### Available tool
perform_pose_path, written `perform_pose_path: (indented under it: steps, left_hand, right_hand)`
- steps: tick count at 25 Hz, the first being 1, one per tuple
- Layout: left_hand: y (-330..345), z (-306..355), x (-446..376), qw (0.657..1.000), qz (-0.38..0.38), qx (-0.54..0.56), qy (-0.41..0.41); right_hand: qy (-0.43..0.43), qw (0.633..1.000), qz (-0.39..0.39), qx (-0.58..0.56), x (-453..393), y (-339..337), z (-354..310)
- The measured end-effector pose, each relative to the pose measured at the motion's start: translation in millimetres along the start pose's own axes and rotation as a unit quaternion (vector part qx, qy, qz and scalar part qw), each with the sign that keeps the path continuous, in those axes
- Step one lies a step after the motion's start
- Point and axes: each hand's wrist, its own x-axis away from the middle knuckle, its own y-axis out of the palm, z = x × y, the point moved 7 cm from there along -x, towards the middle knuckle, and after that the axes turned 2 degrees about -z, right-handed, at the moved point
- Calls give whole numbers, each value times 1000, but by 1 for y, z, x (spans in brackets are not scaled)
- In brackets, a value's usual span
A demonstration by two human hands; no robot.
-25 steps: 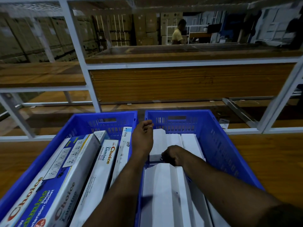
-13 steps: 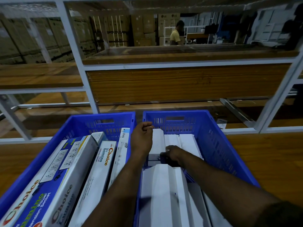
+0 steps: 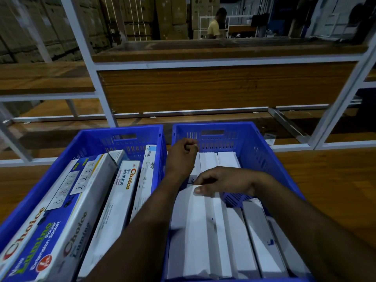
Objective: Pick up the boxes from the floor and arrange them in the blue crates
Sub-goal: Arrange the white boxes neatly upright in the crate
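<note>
1. At the left, a blue slotted plastic crate (image 3: 126,139) is seen packed with long printed cardboard boxes (image 3: 61,210) marked "Choice Lumino", laid side by side and slightly tilted; little free room appears to be left in it.
2. Against that crate's right wall, a narrow white "Viva" carton (image 3: 147,176) is stood on edge.
3. The left hand (image 3: 182,157) is held over the far-left part of the second crate, its fingers curled into a loose fist; nothing can be seen gripped in it.
4. The right hand (image 3: 221,182) is laid across the middle of the second crate, its thumb pressed on the far end of a plain white cardboard box (image 3: 195,231) and its fingers curled over that edge (a light hold, as judged, for nudging the box into line).
5. The second blue slotted plastic crate (image 3: 264,159) holds 2 rows of white boxes: a far row (image 3: 225,159) and a near row (image 3: 258,237), with a bare patch of blue floor between them at the right.
6. Judged from this, the task is well advanced: both crates are largely filled, 1 gap remains, and whether boxes remain on the floor cannot be told.
</note>
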Motion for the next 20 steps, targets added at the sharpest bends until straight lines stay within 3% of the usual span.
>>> perform_pose_path:
  steps: [7, 11, 13, 15, 18, 20]
  left_hand:
    - [-1, 1, 4, 998, -1, 55, -17]
    - [-8, -5, 1, 984, 10, 159, -78]
    - [-13, -6, -2, 972, 27, 211, -94]
    - [-12, -4, 0, 973, 20, 209, -100]
    - [7, 3, 11, 970, -86, 193, -124]
    - [24, 10, 22, 945, -188, 214, -161]
  right_hand:
    - [-73, 996, 25, -45, 14, 18, -27]
    - [-82, 987, 82, -108, 12, 1, -18]
    - [-70, 958, 143, -238, 10, -17, -3]
    - [-69, 907, 197, -367, 10, -34, 10]
    - [-88, 853, 265, -440, 11, -53, 23]
    - [-92, 822, 316, -465, 12, -63, 31]
